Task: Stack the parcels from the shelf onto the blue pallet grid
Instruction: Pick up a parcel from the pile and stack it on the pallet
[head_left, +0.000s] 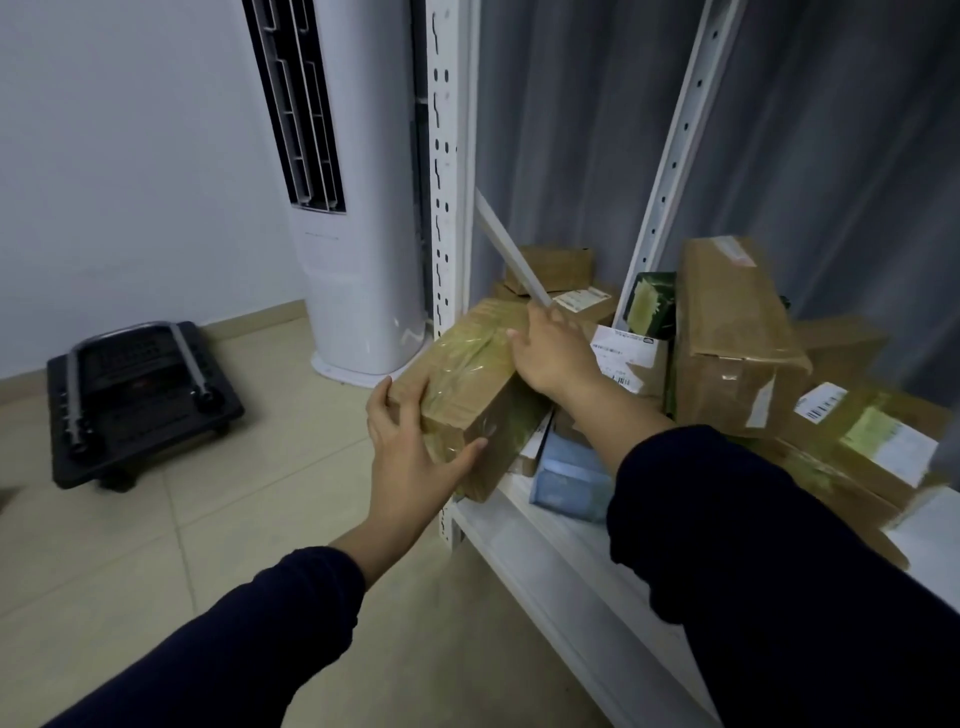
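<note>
The head camera looks down at both arms, in dark navy sleeves, reaching to the lower left corner of a white metal shelf (545, 561).

The left hand (410, 457) grasps the near end of an oblong brown cardboard parcel (467, 374). Its thumb lies across the end face and its fingers curl round the left edge. The right hand (550, 353) lies palm down on the parcel's top, further back, with fingers fairly straight and spread, pressing rather than clutching.

The parcel is wrapped in glossy, yellowish, wrinkled tape. It sits tilted at the shelf's front left corner, with its near end jutting past the slotted white upright (444, 156).

More parcels are heaped on the same shelf board:
- a soft pale blue packet (566, 473), just under the right forearm
- a tall, dented brown carton (727, 332) with peeling tape, standing on end
- a dark green box (654, 301) just left of that carton
- a small brown box (556, 267) at the back
- a flat brown parcel with white printed labels (872, 431), at the right

A thin white strip (509, 249) leans diagonally over the pile. A grey pleated curtain (571, 130) hangs behind it.

To the left stands a smooth white tower air conditioner (358, 208). Further left, a black plastic platform trolley (140, 400) with its chrome handle folded flat sits on the beige tiled floor (234, 519).
</note>
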